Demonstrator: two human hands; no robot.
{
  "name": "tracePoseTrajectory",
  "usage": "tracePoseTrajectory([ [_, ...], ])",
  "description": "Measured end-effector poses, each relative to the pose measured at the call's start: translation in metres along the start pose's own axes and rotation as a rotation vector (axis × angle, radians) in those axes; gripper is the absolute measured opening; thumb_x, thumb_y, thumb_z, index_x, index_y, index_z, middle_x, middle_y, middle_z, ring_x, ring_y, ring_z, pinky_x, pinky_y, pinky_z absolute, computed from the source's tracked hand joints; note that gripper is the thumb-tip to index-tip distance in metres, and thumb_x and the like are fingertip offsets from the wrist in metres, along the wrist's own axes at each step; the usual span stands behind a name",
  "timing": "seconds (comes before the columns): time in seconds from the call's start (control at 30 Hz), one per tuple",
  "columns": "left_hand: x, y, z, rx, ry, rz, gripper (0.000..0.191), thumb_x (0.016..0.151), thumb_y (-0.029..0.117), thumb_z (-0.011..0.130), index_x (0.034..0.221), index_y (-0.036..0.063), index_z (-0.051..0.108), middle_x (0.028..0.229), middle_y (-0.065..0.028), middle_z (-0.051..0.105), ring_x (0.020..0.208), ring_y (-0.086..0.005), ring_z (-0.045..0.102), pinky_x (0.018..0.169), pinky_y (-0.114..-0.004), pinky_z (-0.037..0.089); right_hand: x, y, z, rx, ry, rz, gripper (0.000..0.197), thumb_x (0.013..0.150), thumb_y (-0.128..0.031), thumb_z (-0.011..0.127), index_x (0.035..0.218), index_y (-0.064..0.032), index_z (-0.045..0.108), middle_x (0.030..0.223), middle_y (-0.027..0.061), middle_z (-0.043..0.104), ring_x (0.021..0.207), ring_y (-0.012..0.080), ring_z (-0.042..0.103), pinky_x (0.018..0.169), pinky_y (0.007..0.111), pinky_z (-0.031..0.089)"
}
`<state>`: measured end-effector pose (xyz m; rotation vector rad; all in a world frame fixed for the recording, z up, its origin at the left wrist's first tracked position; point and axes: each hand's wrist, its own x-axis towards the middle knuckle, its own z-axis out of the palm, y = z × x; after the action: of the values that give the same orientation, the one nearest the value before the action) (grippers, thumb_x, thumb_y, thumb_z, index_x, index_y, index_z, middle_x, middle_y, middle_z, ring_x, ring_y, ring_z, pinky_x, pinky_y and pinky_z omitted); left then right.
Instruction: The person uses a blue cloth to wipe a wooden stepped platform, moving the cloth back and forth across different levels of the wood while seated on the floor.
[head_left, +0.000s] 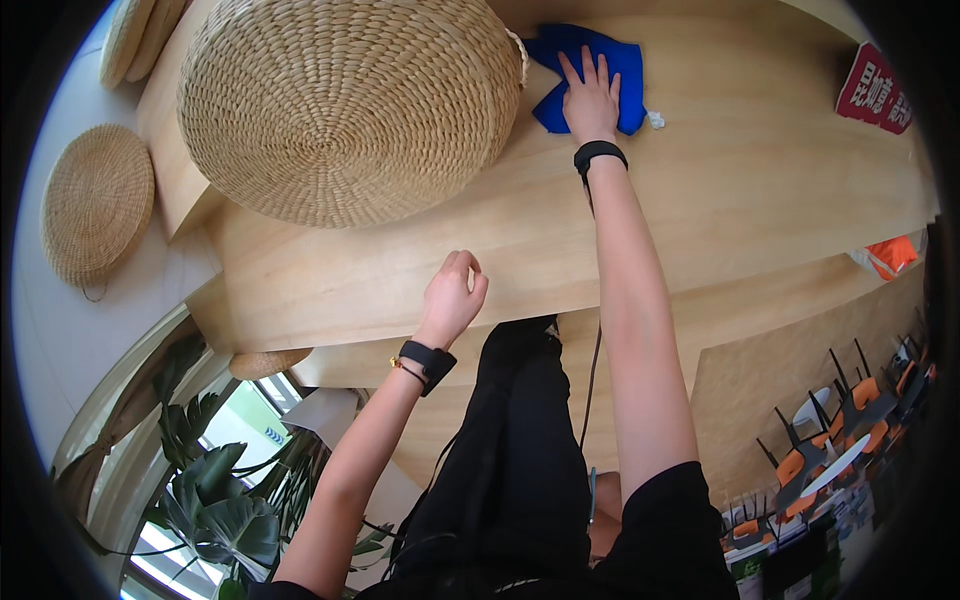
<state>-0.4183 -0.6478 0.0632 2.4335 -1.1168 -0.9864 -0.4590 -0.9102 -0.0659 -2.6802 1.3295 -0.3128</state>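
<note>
My right hand (592, 105) lies flat with its fingers spread, pressing on a blue cloth (628, 75) on the pale wooden step (720, 172). A crumpled scrap of white paper or tissue (656, 120) touches the cloth's right corner. To the left of the cloth is a large round woven straw cushion (337, 120) with a braided loop at its edge. My left hand (454, 296) is curled above the wood, below the cushion, and nothing shows in its fingers. Both wrists wear black bands.
More woven cushions (101, 202) lie at the left. A red sign (874, 90) with writing stands at the far right, and an orange item (891, 257) sits below it. A potted plant (232, 517) grows by the window. Orange and grey chairs (802, 465) stand lower right.
</note>
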Motion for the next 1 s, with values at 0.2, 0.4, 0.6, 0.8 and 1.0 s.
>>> tracePoseTrajectory([
  [0.2,0.017,0.014,0.011,-0.042,0.018,0.051,0.019,0.073,0.015,0.048,0.062,0.0002,0.044,0.059,-0.0122,0.045,0.051,-0.0271,0.044,0.048,-0.033,0.036,-0.069,-0.029,-0.008,0.125,-0.196,-0.430,0.043,0.070,-0.008,0.038,0.110,-0.0216,0.043,0.122,0.0045,0.031,0.114,0.0224,0.025,0.094,0.040,0.017],
  [0.4,0.043,0.023,0.024,-0.027,0.054,0.122,0.019,0.074,0.016,0.047,0.063,0.0001,0.045,0.059,-0.0143,0.048,0.054,-0.0301,0.046,0.048,-0.035,0.036,-0.105,-0.002,-0.038,0.152,-0.177,-0.111,0.048,0.066,-0.005,0.043,0.111,-0.0194,0.041,0.122,0.0055,0.029,0.113,0.0240,0.025,0.094,0.040,0.017],
  [0.6,0.039,0.035,0.040,0.020,-0.015,0.175,0.021,0.075,0.019,0.045,0.066,0.0010,0.047,0.059,-0.0156,0.050,0.054,-0.0318,0.048,0.048,-0.038,0.037,-0.188,-0.021,-0.046,0.347,-0.421,-0.424,0.042,0.070,-0.009,0.040,0.111,-0.0181,0.042,0.124,0.0027,0.027,0.114,0.0216,0.024,0.094,0.040,0.017],
  [0.8,0.020,0.024,0.058,0.061,-0.230,0.026,0.025,0.077,0.022,0.042,0.065,0.0012,0.050,0.057,-0.0130,0.052,0.055,-0.0287,0.051,0.051,-0.036,0.039,-0.224,0.004,-0.074,0.176,-0.372,-0.094,0.046,0.068,-0.006,0.041,0.111,-0.0202,0.040,0.124,0.0031,0.026,0.114,0.0217,0.024,0.094,0.039,0.018],
  [1.0,0.001,0.008,0.083,-0.179,-0.447,-0.160,0.035,0.079,0.026,0.039,0.063,-0.0017,0.051,0.054,-0.0104,0.052,0.050,-0.0209,0.050,0.052,-0.029,0.039,-0.247,0.051,-0.091,0.128,-0.369,-0.234,0.040,0.068,-0.011,0.041,0.106,-0.0224,0.044,0.121,0.0042,0.030,0.110,0.0184,0.030,0.089,0.037,0.024],
])
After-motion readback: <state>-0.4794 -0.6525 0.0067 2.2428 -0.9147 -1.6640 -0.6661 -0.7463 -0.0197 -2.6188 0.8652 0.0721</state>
